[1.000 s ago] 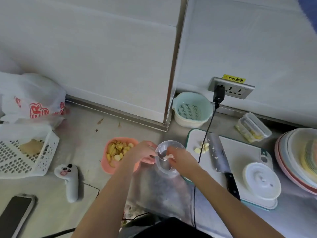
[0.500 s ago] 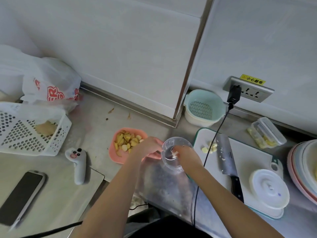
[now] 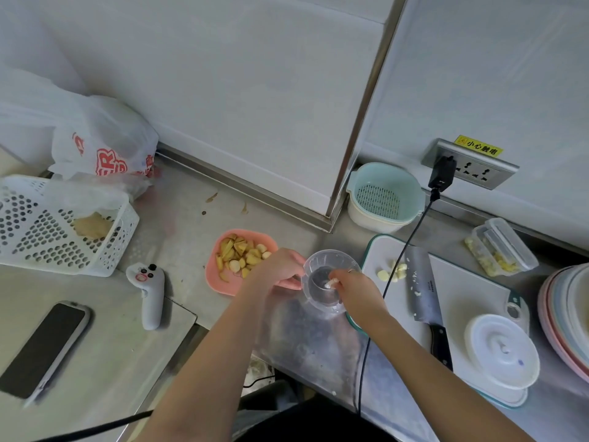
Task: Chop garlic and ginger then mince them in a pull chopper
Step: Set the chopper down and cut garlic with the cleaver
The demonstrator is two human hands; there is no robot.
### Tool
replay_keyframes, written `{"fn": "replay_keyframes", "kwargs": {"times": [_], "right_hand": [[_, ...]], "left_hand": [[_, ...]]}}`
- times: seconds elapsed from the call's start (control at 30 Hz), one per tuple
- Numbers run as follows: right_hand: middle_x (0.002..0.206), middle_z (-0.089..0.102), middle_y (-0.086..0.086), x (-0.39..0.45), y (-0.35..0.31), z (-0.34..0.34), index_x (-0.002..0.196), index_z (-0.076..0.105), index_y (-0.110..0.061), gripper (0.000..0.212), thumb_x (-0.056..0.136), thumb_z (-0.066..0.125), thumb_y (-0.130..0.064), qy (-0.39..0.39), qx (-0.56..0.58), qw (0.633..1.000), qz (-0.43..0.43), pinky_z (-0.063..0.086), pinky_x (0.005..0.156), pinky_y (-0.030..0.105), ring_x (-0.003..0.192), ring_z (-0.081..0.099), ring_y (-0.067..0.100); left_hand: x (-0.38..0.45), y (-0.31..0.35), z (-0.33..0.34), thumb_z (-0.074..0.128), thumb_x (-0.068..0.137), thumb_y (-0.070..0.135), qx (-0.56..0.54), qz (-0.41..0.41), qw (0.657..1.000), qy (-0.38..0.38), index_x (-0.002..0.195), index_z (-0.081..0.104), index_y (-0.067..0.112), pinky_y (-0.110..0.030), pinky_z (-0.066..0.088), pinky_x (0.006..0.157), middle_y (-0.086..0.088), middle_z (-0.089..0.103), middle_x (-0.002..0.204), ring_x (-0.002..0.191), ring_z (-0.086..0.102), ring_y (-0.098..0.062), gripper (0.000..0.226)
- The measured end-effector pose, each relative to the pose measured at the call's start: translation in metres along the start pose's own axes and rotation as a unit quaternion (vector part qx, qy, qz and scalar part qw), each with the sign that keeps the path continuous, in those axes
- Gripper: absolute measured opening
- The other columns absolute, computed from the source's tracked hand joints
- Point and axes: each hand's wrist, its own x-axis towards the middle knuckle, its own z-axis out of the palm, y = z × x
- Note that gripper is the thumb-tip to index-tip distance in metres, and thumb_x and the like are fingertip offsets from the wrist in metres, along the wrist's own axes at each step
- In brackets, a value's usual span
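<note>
The clear chopper bowl (image 3: 322,283) stands on the steel counter between the pink plate (image 3: 220,282) and the cutting board (image 3: 462,288). My left hand (image 3: 280,266) grips the bowl's left rim. My right hand (image 3: 353,287) reaches into the bowl, its fingertips pinching pale garlic pieces. The pink plate holds chopped ginger and garlic (image 3: 242,253). More garlic pieces (image 3: 393,272) lie on the board beside a cleaver (image 3: 422,288). The white chopper lid (image 3: 502,350) rests on the board's right end.
A black cable (image 3: 398,266) runs from the wall socket across the board. A teal strainer bowl (image 3: 385,196) and a clear box (image 3: 500,247) sit behind; stacked plates (image 3: 567,314) at right. A white basket (image 3: 54,228), plastic bag (image 3: 102,145), controller (image 3: 148,291) and phone (image 3: 44,349) lie left.
The view has shifted so the scene slides right and down. Both hands stay at the chopper bowl; my right hand has dipped a little deeper into it.
</note>
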Motion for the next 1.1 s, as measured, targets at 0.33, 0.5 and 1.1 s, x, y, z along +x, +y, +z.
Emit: {"fn": "replay_keyframes", "kwargs": {"times": [0.33, 0.5, 1.1], "right_hand": [[0.121, 0.062, 0.007, 0.006, -0.01, 0.002, 0.122, 0.058, -0.023, 0.033, 0.091, 0.053, -0.019, -0.032, -0.035, 0.999, 0.004, 0.042, 0.08, 0.026, 0.103, 0.061, 0.029], [0.129, 0.053, 0.004, 0.005, -0.013, -0.005, 0.132, 0.052, -0.028, 0.041, 0.091, 0.056, -0.022, -0.044, -0.061, 0.997, -0.006, 0.039, 0.099, 0.03, 0.118, 0.048, 0.025], [0.158, -0.022, -0.002, -0.105, 0.18, -0.043, 0.144, -0.011, -0.051, 0.1, 0.074, 0.057, -0.073, 0.039, 0.098, 0.866, 0.489, 0.016, 0.103, 0.073, 0.142, -0.016, 0.043]], "left_hand": [[-0.002, 0.001, 0.001, 0.061, 0.083, -0.008, -0.011, -0.005, 1.0, 0.002, 0.108, 0.066, 0.002, -0.025, 0.059, 0.073, -0.015, 0.071, 0.1, 0.086, 0.07, -0.021, 0.027], [-0.001, 0.003, 0.004, 0.057, 0.085, -0.009, 0.013, -0.014, 1.0, 0.016, 0.108, 0.065, 0.001, -0.032, 0.057, 0.084, -0.017, 0.068, 0.108, 0.097, 0.068, -0.026, 0.027], [0.027, 0.017, 0.016, 0.055, 0.086, 0.0, 0.066, -0.029, 0.995, 0.073, 0.093, 0.061, 0.005, -0.041, 0.056, 0.079, -0.016, 0.061, 0.089, 0.078, 0.063, -0.028, 0.01]]}}
